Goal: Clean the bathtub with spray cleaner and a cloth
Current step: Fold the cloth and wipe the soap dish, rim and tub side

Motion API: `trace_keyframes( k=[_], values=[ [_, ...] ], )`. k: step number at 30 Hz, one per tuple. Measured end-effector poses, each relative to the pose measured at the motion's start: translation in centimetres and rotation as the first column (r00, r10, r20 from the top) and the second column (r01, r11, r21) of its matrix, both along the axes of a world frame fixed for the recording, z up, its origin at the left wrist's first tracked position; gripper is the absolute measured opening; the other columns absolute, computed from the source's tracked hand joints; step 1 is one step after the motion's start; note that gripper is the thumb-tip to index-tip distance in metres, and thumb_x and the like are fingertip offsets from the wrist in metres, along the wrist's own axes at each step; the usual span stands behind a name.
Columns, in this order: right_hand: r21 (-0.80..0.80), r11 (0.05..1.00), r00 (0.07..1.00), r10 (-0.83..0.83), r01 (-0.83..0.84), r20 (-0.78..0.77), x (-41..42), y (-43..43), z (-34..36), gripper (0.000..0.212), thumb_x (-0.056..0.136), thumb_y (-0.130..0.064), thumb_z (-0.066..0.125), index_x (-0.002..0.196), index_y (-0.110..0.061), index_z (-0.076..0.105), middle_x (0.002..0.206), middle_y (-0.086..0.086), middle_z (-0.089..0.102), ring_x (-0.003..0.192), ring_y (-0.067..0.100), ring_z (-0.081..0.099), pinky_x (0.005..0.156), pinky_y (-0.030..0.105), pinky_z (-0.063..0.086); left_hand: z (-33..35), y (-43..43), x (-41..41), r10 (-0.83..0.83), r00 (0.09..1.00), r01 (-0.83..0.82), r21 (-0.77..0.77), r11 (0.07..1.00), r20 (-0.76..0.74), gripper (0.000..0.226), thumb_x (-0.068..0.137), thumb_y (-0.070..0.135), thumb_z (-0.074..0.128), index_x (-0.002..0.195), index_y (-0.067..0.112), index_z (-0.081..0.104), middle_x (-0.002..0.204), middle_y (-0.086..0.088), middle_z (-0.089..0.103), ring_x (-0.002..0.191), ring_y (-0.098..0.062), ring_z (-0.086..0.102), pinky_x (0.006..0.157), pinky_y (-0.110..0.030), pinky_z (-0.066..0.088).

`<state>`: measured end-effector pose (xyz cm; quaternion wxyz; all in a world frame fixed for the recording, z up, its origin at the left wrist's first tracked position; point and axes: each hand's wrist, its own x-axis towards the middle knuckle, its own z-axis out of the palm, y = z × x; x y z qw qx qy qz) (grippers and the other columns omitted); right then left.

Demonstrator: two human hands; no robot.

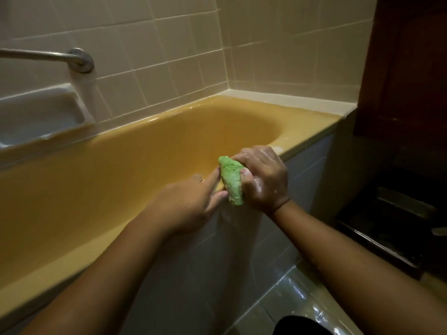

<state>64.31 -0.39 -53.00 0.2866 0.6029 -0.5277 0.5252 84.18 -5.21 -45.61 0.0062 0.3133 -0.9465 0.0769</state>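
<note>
A yellow-orange bathtub runs from lower left to upper right. Over its near rim my right hand grips a bunched green cloth; the hand looks wet and soapy. My left hand sits just left of the cloth with its fingers stretched out, their tips touching the cloth's left side. No spray cleaner bottle is in view.
A metal grab bar and a white recessed soap dish are on the tiled wall at left. A dark wooden cabinet stands at right, a dark tray-like object below it. The floor tiles look wet.
</note>
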Motion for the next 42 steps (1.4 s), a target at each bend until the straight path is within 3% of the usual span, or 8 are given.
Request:
trace_keyframes(
  k=[6,12,17,23,29,35,39,42],
  values=[
    [0.067,0.976,0.94,-0.217,0.206,0.262,-13.6,-0.6,0.4,0.045,0.098,-0.032,0.034,0.1,-0.008,0.073,0.1,0.014,0.07,0.097,0.038,0.061,0.089,0.042,0.045,0.2,-0.1,-5.1,-0.022,0.999,0.023,-0.02,1.0,0.029,0.071,0.1,0.069,0.013,0.162,0.04,-0.007,0.137,-0.008,0.051,0.106,-0.024,0.057,0.079,-0.038,0.047],
    [0.013,1.0,1.0,-0.026,0.026,-0.011,-12.5,-1.0,-0.4,0.045,0.098,-0.031,0.038,0.102,-0.006,0.075,0.103,0.011,0.074,0.096,0.033,0.064,0.091,0.043,0.047,-0.3,-0.8,-10.0,-0.034,0.999,0.037,-0.081,0.996,0.039,0.069,0.103,0.066,0.016,0.162,0.039,-0.005,0.132,-0.01,0.052,0.108,-0.031,0.059,0.078,-0.039,0.046],
    [0.07,0.965,0.923,-0.263,0.254,0.282,-22.1,-1.3,0.8,0.053,0.099,-0.036,0.033,0.097,-0.004,0.074,0.096,0.017,0.072,0.093,0.038,0.064,0.086,0.037,0.043,-0.3,-0.9,-11.9,-0.05,0.998,0.054,-0.078,0.995,0.047,0.071,0.101,0.068,0.012,0.162,0.037,-0.007,0.129,-0.008,0.053,0.09,-0.022,0.053,0.075,-0.039,0.05],
    [0.032,0.996,0.997,-0.079,0.079,0.003,-16.7,-1.2,-0.4,0.048,0.101,-0.034,0.033,0.103,-0.007,0.074,0.101,0.01,0.072,0.096,0.031,0.061,0.088,0.04,0.045,-0.3,-0.9,-13.8,-0.038,0.998,0.043,-0.096,0.994,0.055,0.07,0.102,0.067,0.017,0.163,0.037,-0.002,0.136,-0.013,0.052,0.112,-0.034,0.06,0.083,-0.043,0.052],
    [0.152,0.962,0.933,-0.259,0.226,0.251,-22.6,-1.4,1.0,0.052,0.098,-0.037,0.032,0.099,-0.007,0.074,0.098,0.013,0.072,0.096,0.036,0.063,0.087,0.035,0.04,-0.5,-1.3,-14.3,-0.052,0.998,0.056,-0.091,0.994,0.043,0.07,0.102,0.068,0.015,0.162,0.037,-0.001,0.141,-0.013,0.051,0.113,-0.033,0.06,0.086,-0.045,0.053],
    [0.136,0.979,0.98,-0.167,0.151,0.112,-14.0,-1.1,0.4,0.045,0.099,-0.035,0.036,0.102,-0.009,0.072,0.1,0.008,0.07,0.098,0.031,0.057,0.091,0.041,0.045,-0.8,-1.5,-15.2,-0.044,0.999,0.044,-0.065,0.997,-0.011,0.066,0.105,0.061,0.027,0.162,0.034,0.007,0.134,-0.016,0.055,0.117,-0.041,0.06,0.09,-0.05,0.052],
    [0.277,0.941,0.959,-0.24,0.193,0.147,-12.9,0.1,1.4,0.05,0.1,-0.043,0.03,0.114,-0.014,0.069,0.112,0.006,0.067,0.108,0.033,0.054,0.098,0.046,0.043,-0.7,-0.9,-14.5,-0.001,1.0,0.0,-0.032,0.999,-0.031,0.069,0.105,0.061,0.03,0.162,0.028,0.014,0.144,-0.015,0.051,0.126,-0.04,0.056,0.094,-0.049,0.049],
    [0.468,0.856,0.933,-0.326,0.222,0.153,-11.1,1.0,2.5,0.068,0.095,-0.054,0.016,0.129,-0.02,0.064,0.127,0.006,0.06,0.122,0.031,0.044,0.107,0.048,0.034,-0.6,-0.1,-12.8,0.038,0.998,-0.039,-0.041,0.998,-0.041,0.066,0.104,0.063,0.03,0.156,0.022,0.026,0.142,-0.014,0.052,0.125,-0.038,0.057,0.086,-0.046,0.046]
  ],
)
